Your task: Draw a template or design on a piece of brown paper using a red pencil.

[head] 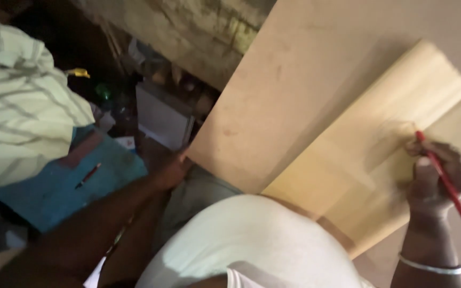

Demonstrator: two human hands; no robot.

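A large pale plywood board (pixel 294 80) lies tilted across the upper right. On it rests a lighter, yellowish wooden panel (pixel 369 138). My right hand (pixel 436 178) grips a red pencil (pixel 446 184) and rests on this panel near its right end. My left hand (pixel 174 172) is at the lower left corner of the big board, touching its edge; its fingers are partly hidden. A thin bangle (pixel 430 266) sits on my right wrist. My white shirt (pixel 252 245) fills the bottom centre.
Another person in a striped light shirt (pixel 17 101) stands at the left. A blue surface (pixel 65 186) below holds a small red pen (pixel 87 176). A white box (pixel 164 114) and dark clutter lie beyond the board's edge.
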